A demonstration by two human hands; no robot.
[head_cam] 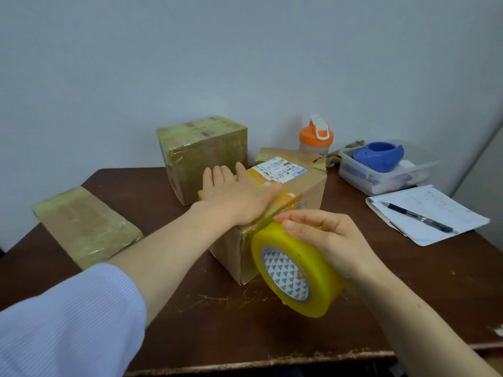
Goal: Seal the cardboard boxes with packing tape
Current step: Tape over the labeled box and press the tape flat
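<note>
In the head view, the cardboard box (310, 197) being worked on stands on the tabletop (245, 322). A cube-shaped taped box (201, 156) is just behind it and a flat taped box (84, 227) lies well to the left. The left grip (239, 197), a bare hand, is laid flat on the box top with its fingers straight, and yellowish tape is pressed down beside the shipping label (280, 170). The right grip (324, 240) is curled round the yellow tape roll (313, 281), which is held tilted at the box's near upper edge. A strip appears to run from the roll onto the lid.

The step in hand is judged to be the laying of a strip over the top seam, and the other two boxes look already wrapped. Next, the roll would probably be drawn down the near face. For that, tension must be kept, the strip smoothed flat, and the tape then cut or torn. No cutter is seen in either grip.
</note>
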